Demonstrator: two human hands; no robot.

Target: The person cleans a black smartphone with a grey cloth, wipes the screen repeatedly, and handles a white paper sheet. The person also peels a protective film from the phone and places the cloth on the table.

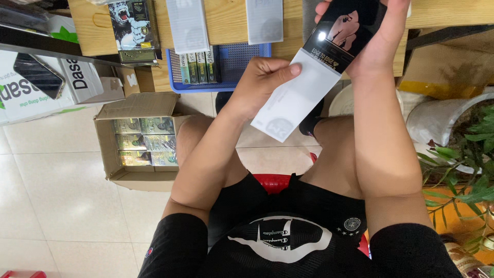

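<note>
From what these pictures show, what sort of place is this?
Probably a small shop's packing corner: an open brown cardboard box full of identical packets, a blue plastic basket on the wooden table, and a black retail sleeve in hand.

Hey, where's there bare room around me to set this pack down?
The floor tiles left of your knee, below the open cardboard box, are bare. So is the wooden tabletop strip between the two white sleeves. The blue tray has room on its right half. Your left hand and right hand are both busy with the black pack and its white insert.

White inner sleeve (296, 98) half out of black box (347, 28)
</note>
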